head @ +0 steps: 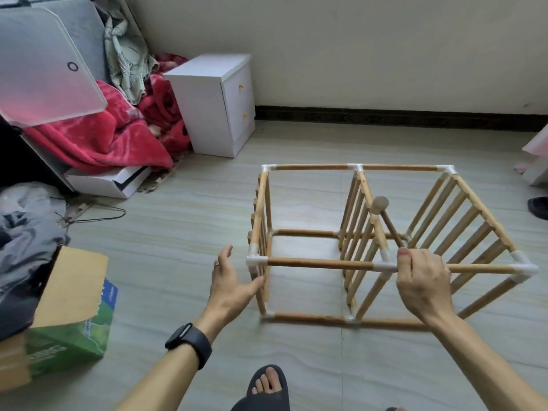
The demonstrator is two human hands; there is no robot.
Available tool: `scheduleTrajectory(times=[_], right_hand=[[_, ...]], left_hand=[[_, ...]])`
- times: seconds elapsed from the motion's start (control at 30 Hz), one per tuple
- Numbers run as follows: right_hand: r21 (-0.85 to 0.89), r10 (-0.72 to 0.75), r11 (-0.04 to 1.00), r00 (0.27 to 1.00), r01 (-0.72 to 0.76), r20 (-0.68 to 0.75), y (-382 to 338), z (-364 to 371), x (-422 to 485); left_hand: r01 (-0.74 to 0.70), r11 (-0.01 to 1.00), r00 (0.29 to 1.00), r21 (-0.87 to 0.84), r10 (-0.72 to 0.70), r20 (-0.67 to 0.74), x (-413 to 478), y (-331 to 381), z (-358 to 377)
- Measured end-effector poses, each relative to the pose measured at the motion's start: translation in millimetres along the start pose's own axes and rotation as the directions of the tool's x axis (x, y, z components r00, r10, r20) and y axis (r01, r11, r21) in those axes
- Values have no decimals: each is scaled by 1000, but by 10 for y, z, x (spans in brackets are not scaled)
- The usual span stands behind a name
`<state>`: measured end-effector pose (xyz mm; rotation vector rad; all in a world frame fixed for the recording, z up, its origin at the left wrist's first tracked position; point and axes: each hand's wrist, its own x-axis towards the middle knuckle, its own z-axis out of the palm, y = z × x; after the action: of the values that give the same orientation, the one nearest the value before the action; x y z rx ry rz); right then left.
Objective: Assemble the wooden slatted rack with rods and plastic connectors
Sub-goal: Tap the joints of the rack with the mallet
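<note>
Wooden rack (320, 264), standing on the floor (184, 232) right of centre. It is a two-bay frame of rods joined at the corners by white plastic connectors (255, 260), with slatted panels at the left end, the middle and the right end.

Left hand (231, 280): fingers released and spread, the tips at the near left upright of the rack, touching it or just beside it. A black watch (189, 342) sits on the wrist.

Right hand (424, 280): fingers clenched around the handle of a wooden mallet (380, 205), whose head rises beside the middle panel. The hand lies over the near top rod; whether it also grips that rod cannot be told.

Far left: a white cabinet (207, 105) against the wall and a red blanket (103, 137). Near left: an open cardboard box (71, 307). Near edge: a foot in a dark slipper (267, 387).
</note>
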<state>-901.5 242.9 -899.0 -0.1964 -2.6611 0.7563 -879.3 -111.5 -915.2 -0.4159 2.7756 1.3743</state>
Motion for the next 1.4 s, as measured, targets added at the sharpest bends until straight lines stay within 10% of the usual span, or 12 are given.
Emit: scheduleTrajectory(times=[0.13, 0.3, 0.53, 0.63, 1.1, 1.2, 1.3, 1.4], right_hand=[[302, -154, 950, 963, 83, 219, -575, -119, -132], [94, -268, 961, 784, 262, 560, -1066, 78, -202], [300, -508, 858, 771, 416, 384, -1451, 174, -216], [92, -435, 874, 683, 477, 586, -1456, 252, -281], [-48, -334, 882, 692, 470, 640, -1454, 193, -241], [49, -376, 915, 803, 400, 463, -1451, 147, -120], [148, -324, 946, 881, 289, 344, -1379, 146, 0], [48, -182, 981, 811, 187, 556, -1235, 166, -2]], left_hand=[[45, 999, 990, -8, -43, 132, 42, -53, 165], [-57, 992, 998, 112, 53, 42, 16, 15, 252], [-67, 988, 997, 141, 60, 48, 78, -52, 253], [-91, 988, 996, 122, 88, 33, 50, -61, 260], [-82, 987, 997, 135, 79, 28, 98, -101, 281], [-100, 983, 994, 157, 91, 68, 62, -90, 250], [-64, 995, 977, 83, 45, 206, 15, -115, 162], [92, 993, 869, -70, -46, 493, 20, -161, -71]])
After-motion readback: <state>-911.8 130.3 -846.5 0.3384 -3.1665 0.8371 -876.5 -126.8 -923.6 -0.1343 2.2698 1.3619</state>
